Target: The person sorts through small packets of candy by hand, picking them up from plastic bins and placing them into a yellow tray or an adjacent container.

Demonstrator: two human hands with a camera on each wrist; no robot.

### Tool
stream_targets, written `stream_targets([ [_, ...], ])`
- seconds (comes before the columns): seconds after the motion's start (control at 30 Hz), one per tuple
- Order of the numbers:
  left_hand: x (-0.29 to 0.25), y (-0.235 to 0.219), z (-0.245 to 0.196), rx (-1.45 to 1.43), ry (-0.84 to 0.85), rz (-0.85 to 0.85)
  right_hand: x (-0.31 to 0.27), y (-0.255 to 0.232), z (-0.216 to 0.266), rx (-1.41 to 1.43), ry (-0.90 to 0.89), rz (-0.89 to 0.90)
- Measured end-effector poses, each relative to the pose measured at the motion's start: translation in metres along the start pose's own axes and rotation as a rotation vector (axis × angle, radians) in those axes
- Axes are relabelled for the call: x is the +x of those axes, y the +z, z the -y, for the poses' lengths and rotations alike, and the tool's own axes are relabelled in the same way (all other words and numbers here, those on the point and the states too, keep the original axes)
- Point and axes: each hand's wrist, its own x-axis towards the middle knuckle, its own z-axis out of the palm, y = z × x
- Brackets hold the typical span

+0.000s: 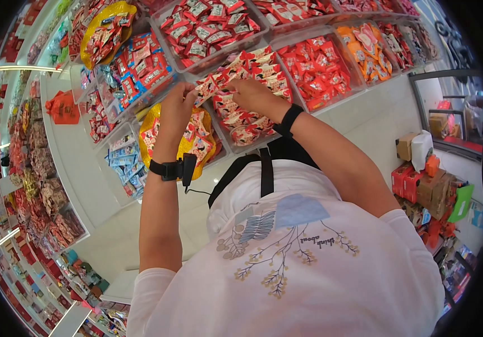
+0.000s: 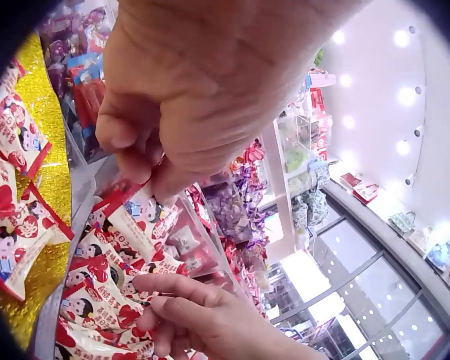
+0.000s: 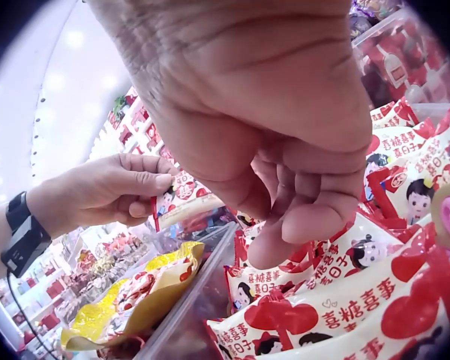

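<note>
Pale floor lies beyond the bin edge; left hand pinches candy, right hand loosely curled.

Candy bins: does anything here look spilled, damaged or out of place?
Nothing plainly stands out: the cream-and-red candies lie heaped in their bin, and none shows spilled on the pale floor.

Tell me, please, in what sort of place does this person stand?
Probably a sweet shop, or the confectionery section of a larger store. Open clear plastic bins hold wrapped candies sorted by design, and more packaged goods line the left side of the head view.
</note>
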Motion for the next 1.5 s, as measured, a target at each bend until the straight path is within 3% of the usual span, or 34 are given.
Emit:
stream_targets([
  [0.33, 0.014, 0.015, 0.02, 0.137, 0.196, -0.079, 0.005, 0.004, 0.002, -0.134, 0.036, 0.007],
  [0.53, 0.017, 0.019, 0.022, 0.147, 0.209, -0.047, 0.004, -0.002, 0.004, -0.143, 0.047, 0.063],
  [0.63, 0.016, 0.022, 0.02, 0.043, 0.107, -0.026, 0.005, 0.003, 0.0, -0.129, 0.068, 0.028],
  [0.73, 0.018, 0.023, 0.021, 0.058, 0.11, -0.032, 0.004, 0.0, 0.005, -0.171, 0.131, 0.067],
  [0.93, 0.019, 0.024, 0.027, 0.054, 0.111, -0.005, 0.001, 0.0, 0.002, -0.179, 0.066, 0.041],
  [1.23, 0.027, 0.036, 0.026, 0.345, 0.343, -0.038, 0.001, -0.003, 0.003, -0.277, 0.072, 0.036],
  [1.5, 0.028, 0.046, 0.022, 0.296, 0.287, -0.001, 0.001, -0.006, 0.003, -0.331, 0.047, 0.032],
])
